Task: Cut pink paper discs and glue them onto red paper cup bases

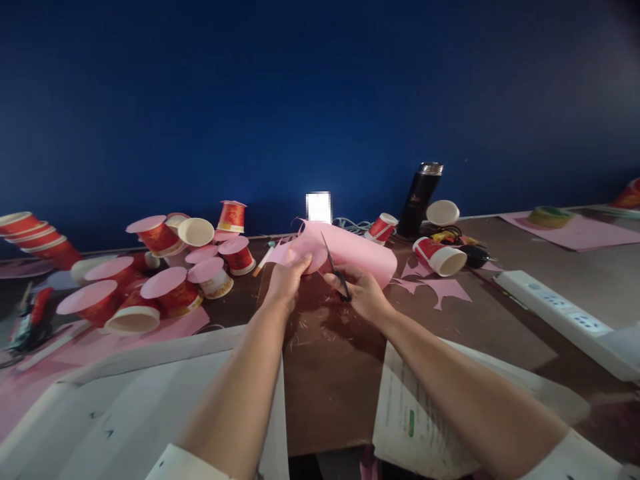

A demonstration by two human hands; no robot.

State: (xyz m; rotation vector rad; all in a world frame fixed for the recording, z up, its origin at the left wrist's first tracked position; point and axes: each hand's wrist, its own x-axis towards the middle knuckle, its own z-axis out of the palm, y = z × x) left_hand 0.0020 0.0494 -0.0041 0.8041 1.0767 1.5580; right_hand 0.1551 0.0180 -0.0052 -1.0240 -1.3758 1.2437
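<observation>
My left hand (287, 283) is closed on a sheet of pink paper (357, 250), its thumb on top near a rounded edge. The sheet curls over toward the right, above the brown table (325, 400). In my right hand (367, 293) is a pair of scissors (341, 280) with black handles, fingers wrapped round the grips. The blades point up and away, against the paper close to my left thumb. How far the blades are apart I cannot tell. Pink paper scraps (445, 290) with curved cut edges lie right of my right hand.
Red paper cups (173, 293), several topped with pink discs, crowd the left side. A black flask (420, 200) leans against the blue wall at the back. A white power strip (555, 313) and a roll of tape (550, 217) are on the right. White sheets lie in front.
</observation>
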